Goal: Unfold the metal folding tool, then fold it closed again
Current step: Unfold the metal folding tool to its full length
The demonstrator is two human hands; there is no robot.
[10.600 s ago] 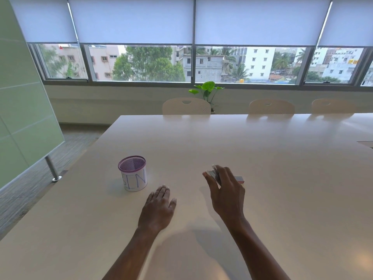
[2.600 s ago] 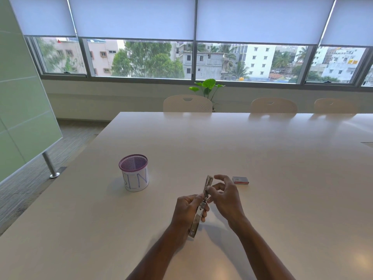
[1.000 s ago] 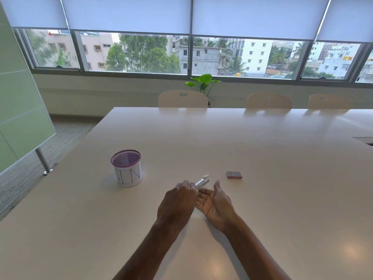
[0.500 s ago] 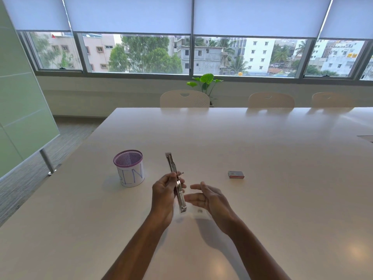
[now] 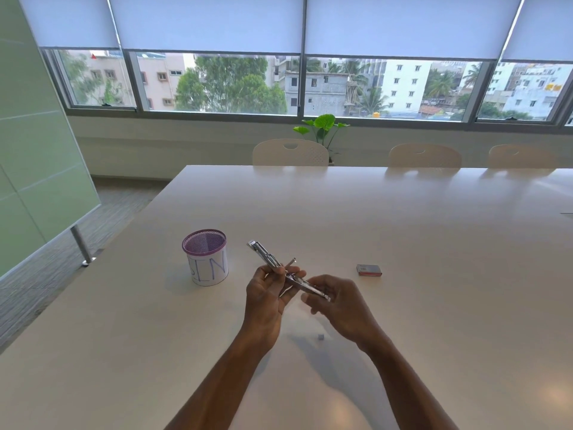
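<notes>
The metal folding tool (image 5: 267, 257) is stretched out long above the table, running from upper left to lower right. A thin metal part sticks up from its middle. My left hand (image 5: 267, 294) pinches the tool at its middle, thumb on top. My right hand (image 5: 336, 302) grips the tool's lower right end between its fingertips. Both hands hover a little above the white table (image 5: 403, 237).
A purple mesh cup (image 5: 206, 256) with a white paper label stands left of the hands. A small red and grey box (image 5: 369, 270) lies to the right. A tiny grey bit (image 5: 321, 337) sits on the table below my right hand. Chairs (image 5: 290, 152) line the far edge.
The tool has tilted from nearly upright to a slant down to the right. My right hand, open half a second ago, now grips its lower end.
</notes>
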